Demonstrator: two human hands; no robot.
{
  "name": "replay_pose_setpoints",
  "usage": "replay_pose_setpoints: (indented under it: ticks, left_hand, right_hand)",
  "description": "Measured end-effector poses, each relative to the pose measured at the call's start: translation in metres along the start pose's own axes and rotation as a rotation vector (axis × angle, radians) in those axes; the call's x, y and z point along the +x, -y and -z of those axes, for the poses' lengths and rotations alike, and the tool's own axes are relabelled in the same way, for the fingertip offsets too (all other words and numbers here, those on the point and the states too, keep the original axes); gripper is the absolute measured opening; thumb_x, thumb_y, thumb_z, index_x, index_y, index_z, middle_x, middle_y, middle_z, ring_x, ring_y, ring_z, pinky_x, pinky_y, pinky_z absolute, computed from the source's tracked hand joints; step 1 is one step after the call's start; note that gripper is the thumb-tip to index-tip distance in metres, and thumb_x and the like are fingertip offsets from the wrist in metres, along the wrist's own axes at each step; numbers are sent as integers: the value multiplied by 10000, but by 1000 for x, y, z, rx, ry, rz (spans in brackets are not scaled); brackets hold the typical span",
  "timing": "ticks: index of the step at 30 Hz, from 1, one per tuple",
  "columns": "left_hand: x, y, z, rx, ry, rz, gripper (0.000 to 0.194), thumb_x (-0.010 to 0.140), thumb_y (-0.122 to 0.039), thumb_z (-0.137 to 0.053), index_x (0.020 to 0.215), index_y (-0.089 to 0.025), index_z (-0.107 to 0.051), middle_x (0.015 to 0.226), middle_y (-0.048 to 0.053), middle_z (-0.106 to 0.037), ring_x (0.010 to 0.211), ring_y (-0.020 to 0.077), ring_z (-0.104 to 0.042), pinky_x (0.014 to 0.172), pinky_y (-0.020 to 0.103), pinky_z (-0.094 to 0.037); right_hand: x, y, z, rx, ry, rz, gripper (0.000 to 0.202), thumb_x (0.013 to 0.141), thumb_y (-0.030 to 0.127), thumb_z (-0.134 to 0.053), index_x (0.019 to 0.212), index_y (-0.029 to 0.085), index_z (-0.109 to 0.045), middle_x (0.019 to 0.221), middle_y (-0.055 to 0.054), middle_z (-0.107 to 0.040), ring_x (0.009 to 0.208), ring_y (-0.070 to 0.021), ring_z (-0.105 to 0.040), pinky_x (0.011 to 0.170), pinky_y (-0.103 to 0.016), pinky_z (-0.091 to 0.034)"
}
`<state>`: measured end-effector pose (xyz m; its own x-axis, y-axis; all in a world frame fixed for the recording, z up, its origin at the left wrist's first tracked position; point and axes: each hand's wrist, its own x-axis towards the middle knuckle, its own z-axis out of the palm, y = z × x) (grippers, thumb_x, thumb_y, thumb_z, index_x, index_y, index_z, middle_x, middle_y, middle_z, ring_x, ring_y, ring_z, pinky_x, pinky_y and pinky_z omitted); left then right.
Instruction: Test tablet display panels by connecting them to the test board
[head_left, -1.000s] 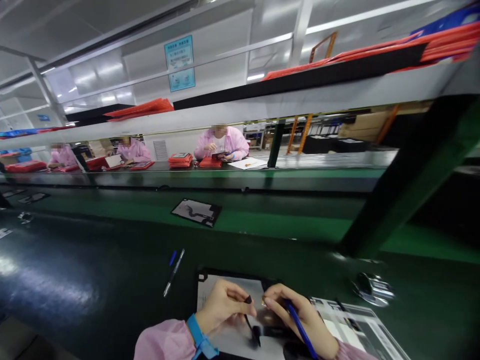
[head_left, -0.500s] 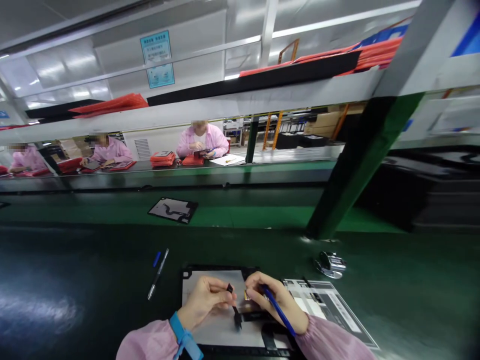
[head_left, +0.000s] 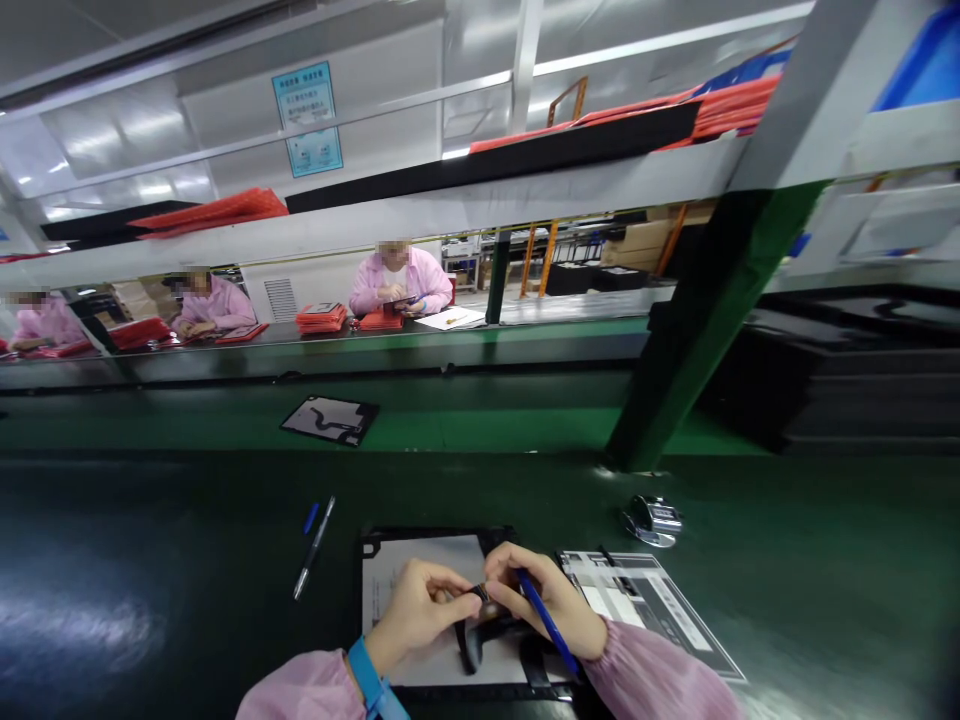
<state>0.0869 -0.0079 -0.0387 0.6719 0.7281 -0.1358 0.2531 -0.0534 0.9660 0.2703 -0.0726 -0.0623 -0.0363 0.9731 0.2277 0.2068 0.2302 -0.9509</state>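
Note:
My left hand (head_left: 426, 612), with a blue band at the wrist, pinches the end of a black flex cable (head_left: 471, 648) over a grey-white panel with a black frame (head_left: 397, 557). Close against it, my right hand (head_left: 546, 598) has its thumb and forefinger at the same cable end, around a small gold-coloured part. A blue pen (head_left: 550, 622) is also held in my right hand, slanting down across the palm. The fingertips of both hands nearly touch and partly hide the cable's end.
Right of the panel lies a second white-and-grey panel (head_left: 675, 610), with a shiny metal object (head_left: 652, 521) behind it. A silver pen (head_left: 315, 548) and blue cap (head_left: 311, 517) lie left. Farther back are another panel (head_left: 330, 419), a green post (head_left: 712, 320) and seated people.
Both hands have come together; the cable end in my left hand now meets the fingertips of my right hand. The cable has bent into a curve. The view has shifted slightly.

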Motion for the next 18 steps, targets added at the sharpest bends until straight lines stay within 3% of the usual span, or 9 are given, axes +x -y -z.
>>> replay_pose_setpoints:
  ticks: [5,18]
  left_hand:
    - [0,2,1,37,14,-15,297,666,-350,-694,747,-77,-779,484,18,-576,423,57,-296,440,243,-166]
    - [-4,-4,0,83,24,-19,281,680,-340,-680,726,-82,-780,416,-52,-396,421,59,-265,452,246,-154]
  right_hand:
    - [0,2,0,50,62,-6,332,830,481,-683,849,173,-559,638,-12,-626,548,-137,-572,517,-232,-427]
    - [-2,-4,1,-1,72,2,324,818,464,-699,820,161,-583,610,-10,-621,511,-123,-536,491,-221,-412]
